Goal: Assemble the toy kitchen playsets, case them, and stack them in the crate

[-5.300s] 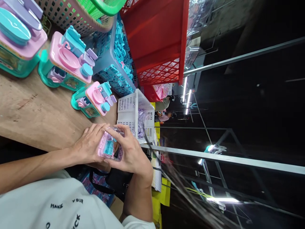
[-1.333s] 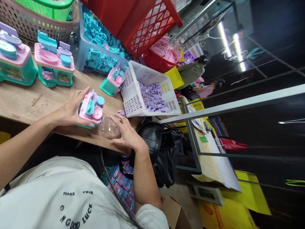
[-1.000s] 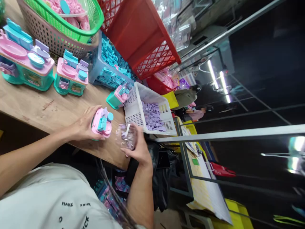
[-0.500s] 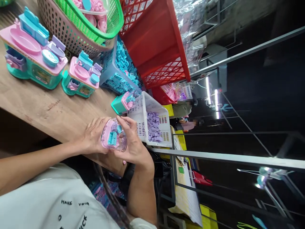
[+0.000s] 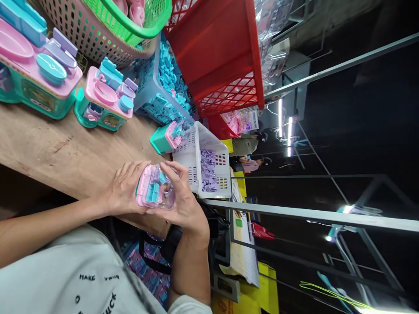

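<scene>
A small pink toy kitchen (image 5: 149, 192) is gripped by the left hand (image 5: 122, 192), while a clear cover (image 5: 166, 192) is apparently pressed onto it by the right hand (image 5: 183, 205). Held over the table edge (image 5: 98, 192), a misaligned cover could slip off.

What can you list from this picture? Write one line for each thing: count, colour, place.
toy kitchen set in hands: one, pink and teal, under a clear cover, at the table edge
toy kitchen sets: three, pink and teal, on the wooden table
white basket: one, holds purple parts
blue crate: one, holds teal parts
red crate: one, behind
green basket: one, in a beige basket
black bag: one, below the table
left hand: grip on the toy
right hand: grip on the cover
</scene>
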Tool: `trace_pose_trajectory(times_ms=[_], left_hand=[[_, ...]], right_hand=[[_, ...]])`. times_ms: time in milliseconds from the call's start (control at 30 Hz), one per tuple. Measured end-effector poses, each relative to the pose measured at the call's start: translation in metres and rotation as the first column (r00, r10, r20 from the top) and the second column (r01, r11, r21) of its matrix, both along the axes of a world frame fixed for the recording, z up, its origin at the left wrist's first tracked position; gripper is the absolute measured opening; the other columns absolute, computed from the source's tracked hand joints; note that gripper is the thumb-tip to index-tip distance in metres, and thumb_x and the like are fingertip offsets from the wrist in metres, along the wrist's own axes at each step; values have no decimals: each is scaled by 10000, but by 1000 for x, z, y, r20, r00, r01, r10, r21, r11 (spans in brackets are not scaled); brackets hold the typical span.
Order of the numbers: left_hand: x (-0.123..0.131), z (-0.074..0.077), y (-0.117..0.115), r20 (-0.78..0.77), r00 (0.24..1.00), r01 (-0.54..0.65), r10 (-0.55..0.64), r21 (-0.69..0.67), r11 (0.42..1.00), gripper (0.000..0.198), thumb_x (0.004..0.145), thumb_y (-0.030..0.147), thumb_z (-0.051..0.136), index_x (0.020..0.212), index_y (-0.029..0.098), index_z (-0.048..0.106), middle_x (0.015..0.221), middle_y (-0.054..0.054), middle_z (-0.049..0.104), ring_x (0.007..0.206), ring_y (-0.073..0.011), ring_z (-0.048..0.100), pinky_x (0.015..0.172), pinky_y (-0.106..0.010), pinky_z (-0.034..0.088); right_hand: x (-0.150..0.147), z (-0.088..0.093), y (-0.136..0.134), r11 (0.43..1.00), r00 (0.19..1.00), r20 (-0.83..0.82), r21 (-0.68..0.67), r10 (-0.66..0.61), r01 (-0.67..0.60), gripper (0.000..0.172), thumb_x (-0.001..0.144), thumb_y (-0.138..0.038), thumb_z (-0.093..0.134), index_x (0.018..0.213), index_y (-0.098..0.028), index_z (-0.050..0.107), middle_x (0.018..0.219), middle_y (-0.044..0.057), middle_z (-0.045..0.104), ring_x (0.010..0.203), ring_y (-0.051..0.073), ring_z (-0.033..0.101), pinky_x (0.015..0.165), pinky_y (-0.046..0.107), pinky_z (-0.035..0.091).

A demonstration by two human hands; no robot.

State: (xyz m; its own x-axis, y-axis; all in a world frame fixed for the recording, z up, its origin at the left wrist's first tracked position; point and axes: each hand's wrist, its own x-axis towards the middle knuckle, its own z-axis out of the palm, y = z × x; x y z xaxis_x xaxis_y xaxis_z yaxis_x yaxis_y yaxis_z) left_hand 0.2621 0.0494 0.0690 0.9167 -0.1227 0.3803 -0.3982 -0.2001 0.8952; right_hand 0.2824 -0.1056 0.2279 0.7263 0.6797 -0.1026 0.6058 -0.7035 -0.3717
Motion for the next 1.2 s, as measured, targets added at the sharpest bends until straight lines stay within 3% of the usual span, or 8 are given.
trace_pose_trajectory(times_ms=[267, 533, 767, 900, 1033, 1200], left_hand=[[-1, 7, 2, -53, 998, 22, -21, 19, 1000, 1013, 588, 408, 814, 1463, 175, 359, 1401, -171, 544, 1260, -376, 524, 1063, -516, 437], [-4, 4, -1, -23, 1000, -12, 12, -7, 1000, 981, 601, 430, 808, 1449, 206, 369, 1388, -154, 556, 1249, -369, 538, 1046, -515, 446], [-7, 4, -3, -38, 999, -22, 21, -18, 1000, 978, 583, 387, 814, 1438, 211, 372, 1388, -153, 561, 1240, -362, 544, 1030, -500, 455], [-6, 7, -3, -82, 997, -15, 12, -24, 1000, 996, 568, 448, 841, 1421, 184, 398, 1361, -168, 574, 1203, -376, 556, 1002, -523, 472], [-5, 9, -2, -66, 998, 6, -8, -30, 1000, 1003, 606, 528, 843, 1431, 170, 401, 1378, -181, 567, 1220, -383, 550, 1019, -543, 465], [-6, 11, 2, -83, 996, 38, -39, -17, 999, 989, 625, 524, 839, 1436, 168, 398, 1401, -181, 556, 1238, -384, 542, 1016, -542, 462]], right_hand=[[0, -12, -11, 1000, 999, 34, 14, -22, 21, 1012, 712, -450, 865, 1566, -361, 329, 1466, 102, 368, 1416, 334, 436, 1190, 551, 450], [-4, -18, -10, 992, 999, 32, 127, -26, 22, 942, 740, -461, 846, 1549, -379, 371, 1414, 82, 390, 1368, 301, 482, 1145, 504, 499], [-5, -4, -3, 999, 999, 28, -33, -19, 19, 986, 732, -429, 876, 1564, -325, 357, 1391, 111, 406, 1358, 315, 494, 1129, 484, 527], [-5, 3, 4, 997, 1000, 30, -71, -3, 5, 989, 723, -421, 873, 1558, -350, 347, 1381, 120, 413, 1342, 350, 530, 1105, 503, 555], [-5, 5, 10, 987, 999, 46, -159, 9, -2, 972, 723, -454, 870, 1533, -379, 338, 1489, 143, 371, 1428, 413, 459, 1165, 564, 498], [-7, 3, 11, 990, 997, 77, -135, -21, 31, 926, 736, -430, 849, 1509, -382, 341, 1426, 127, 435, 1340, 396, 523, 1061, 597, 558]])
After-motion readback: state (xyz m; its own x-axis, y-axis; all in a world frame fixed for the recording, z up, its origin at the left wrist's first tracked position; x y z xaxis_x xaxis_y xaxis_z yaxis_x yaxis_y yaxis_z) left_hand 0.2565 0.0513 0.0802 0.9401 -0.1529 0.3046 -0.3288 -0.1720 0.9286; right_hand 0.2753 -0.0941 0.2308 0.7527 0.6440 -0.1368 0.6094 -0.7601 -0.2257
